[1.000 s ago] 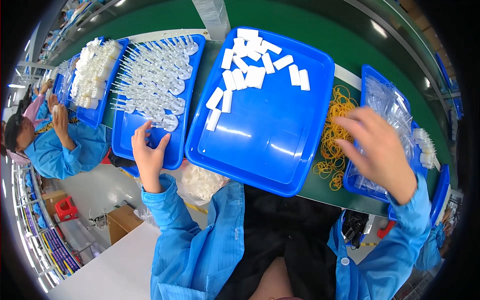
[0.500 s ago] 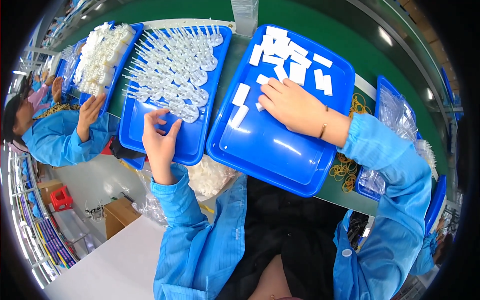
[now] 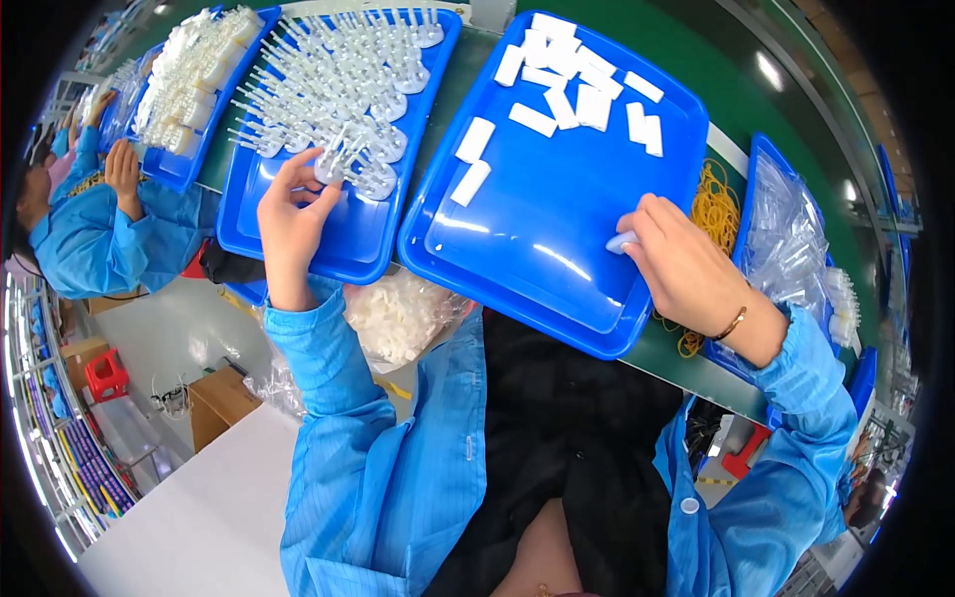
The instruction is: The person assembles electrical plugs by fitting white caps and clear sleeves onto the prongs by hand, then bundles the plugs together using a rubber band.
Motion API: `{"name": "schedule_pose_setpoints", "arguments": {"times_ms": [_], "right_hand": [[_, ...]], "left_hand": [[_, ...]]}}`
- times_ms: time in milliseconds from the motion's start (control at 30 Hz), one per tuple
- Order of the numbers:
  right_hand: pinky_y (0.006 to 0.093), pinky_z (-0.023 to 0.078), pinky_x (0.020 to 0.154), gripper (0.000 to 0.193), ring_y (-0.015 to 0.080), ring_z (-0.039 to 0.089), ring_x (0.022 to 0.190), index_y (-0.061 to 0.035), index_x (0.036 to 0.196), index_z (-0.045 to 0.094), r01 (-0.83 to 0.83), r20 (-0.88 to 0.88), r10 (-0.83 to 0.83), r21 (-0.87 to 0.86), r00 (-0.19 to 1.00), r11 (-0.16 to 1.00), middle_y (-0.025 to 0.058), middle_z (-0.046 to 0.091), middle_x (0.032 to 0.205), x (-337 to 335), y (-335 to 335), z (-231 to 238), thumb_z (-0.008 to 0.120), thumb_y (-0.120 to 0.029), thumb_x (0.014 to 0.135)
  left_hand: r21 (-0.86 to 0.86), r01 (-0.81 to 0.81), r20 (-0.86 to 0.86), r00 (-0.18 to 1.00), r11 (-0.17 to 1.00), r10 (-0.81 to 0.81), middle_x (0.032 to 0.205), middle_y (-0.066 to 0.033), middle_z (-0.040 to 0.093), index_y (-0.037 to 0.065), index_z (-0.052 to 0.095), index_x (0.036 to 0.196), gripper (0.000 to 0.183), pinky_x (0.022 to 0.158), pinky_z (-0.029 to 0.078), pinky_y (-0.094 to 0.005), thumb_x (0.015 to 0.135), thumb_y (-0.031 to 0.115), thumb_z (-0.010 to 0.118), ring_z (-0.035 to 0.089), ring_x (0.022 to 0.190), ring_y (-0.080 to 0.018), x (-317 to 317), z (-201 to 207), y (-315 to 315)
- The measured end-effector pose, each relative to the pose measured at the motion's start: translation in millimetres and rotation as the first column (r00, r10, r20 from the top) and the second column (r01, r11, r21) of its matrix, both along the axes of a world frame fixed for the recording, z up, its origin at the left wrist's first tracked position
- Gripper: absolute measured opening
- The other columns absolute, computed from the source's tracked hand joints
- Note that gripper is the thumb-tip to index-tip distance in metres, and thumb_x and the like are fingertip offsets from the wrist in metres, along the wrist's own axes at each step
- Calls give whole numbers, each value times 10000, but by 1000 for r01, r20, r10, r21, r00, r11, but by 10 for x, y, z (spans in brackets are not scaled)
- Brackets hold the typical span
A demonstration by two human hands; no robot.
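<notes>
Thumb and fingers of my left hand [image 3: 294, 224] close on the near edge of a clear plastic piece with upright pegs [image 3: 332, 171]. That piece is at the near end of many like it, standing in rows in a blue tray [image 3: 343, 249]. To the right, my right hand [image 3: 686, 261] pinches a small white block [image 3: 623, 242] above the near right part of a second blue tray [image 3: 497, 289]. My fingers cover part of this block. Several loose white blocks [image 3: 594, 105] lie at the far side of that tray, and two [image 3: 471, 183] lie near its left wall.
Yellow rubber bands [image 3: 714, 211] lie beside the right tray, and clear plastic bags [image 3: 786, 234] fill a tray farther right. At far left, a co-worker's hand [image 3: 123, 179] is near a tray of white parts [image 3: 194, 80]. A bag of white pieces [image 3: 398, 316] sits below the table edge.
My right hand has moved right and nearer, lifting a white block away from the others. My left hand has closed in on the nearest clear pegged piece. The whole view has shifted slightly.
</notes>
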State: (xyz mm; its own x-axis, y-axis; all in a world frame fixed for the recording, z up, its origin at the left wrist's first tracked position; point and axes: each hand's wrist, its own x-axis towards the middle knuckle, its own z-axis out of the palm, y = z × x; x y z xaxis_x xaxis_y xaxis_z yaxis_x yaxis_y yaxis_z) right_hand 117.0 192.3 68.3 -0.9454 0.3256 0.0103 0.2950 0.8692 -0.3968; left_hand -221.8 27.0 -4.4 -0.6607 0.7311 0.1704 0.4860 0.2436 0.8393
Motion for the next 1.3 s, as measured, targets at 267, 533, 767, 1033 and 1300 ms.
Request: {"name": "schedule_pose_setpoints", "arguments": {"times_ms": [267, 533, 767, 1033, 1300], "right_hand": [[351, 430, 486, 118, 269, 548, 568, -56, 816, 606, 181, -203, -209, -148, 957, 972, 97, 513, 658, 455, -533, 231, 674, -134, 759], [256, 367, 445, 158, 140, 491, 496, -20, 894, 598, 362, -356, -547, -468, 758, 806, 85, 590, 724, 729, -1054, -116, 648, -2, 746], [225, 376, 484, 161, 119, 495, 563, -15, 953, 601, 283, -455, -610, -599, 649, 749, 74, 595, 809, 613, -1122, -412, 605, 24, 797], [319, 473, 543, 147, 245, 593, 643, -20, 925, 587, 312, -518, -468, -362, 716, 878, 98, 592, 809, 521, -1032, -559, 614, -6, 781], [251, 418, 515, 109, 156, 542, 586, -10, 921, 604, 194, -458, -588, -654, 667, 731, 93, 614, 824, 683, -1044, -367, 573, 6, 818]], "left_hand": [[-78, 4, -83, 997, 997, -11, 878, -34, 587, 9, 586, 1098, 472, 679, 460, -225, 667, 66, 769, 541, 780, -95, -108, -109, -117], [-107, -61, 23, 998, 992, 64, 892, -58, 587, 23, 592, 1055, 420, 723, 462, -272, 676, 120, 747, 560, 803, -146, 3, -50, 3], [-280, -71, -233, 973, 957, 4, 850, -57, 589, 16, 615, 964, 368, 751, 450, -267, 656, 152, 763, 571, 823, -152, 16, -23, -48], [115, -58, 222, 974, 992, 31, 1006, -91, 597, -28, 549, 1103, 445, 754, 481, -241, 687, -65, 706, 587, 877, -128, 226, 269, -427], [219, 455, 622, 616, 863, -483, 933, -73, 579, -33, 570, 1053, 614, 762, 425, -264, 538, 151, 849, 557, 854, -154, 1080, 540, -552]]}}
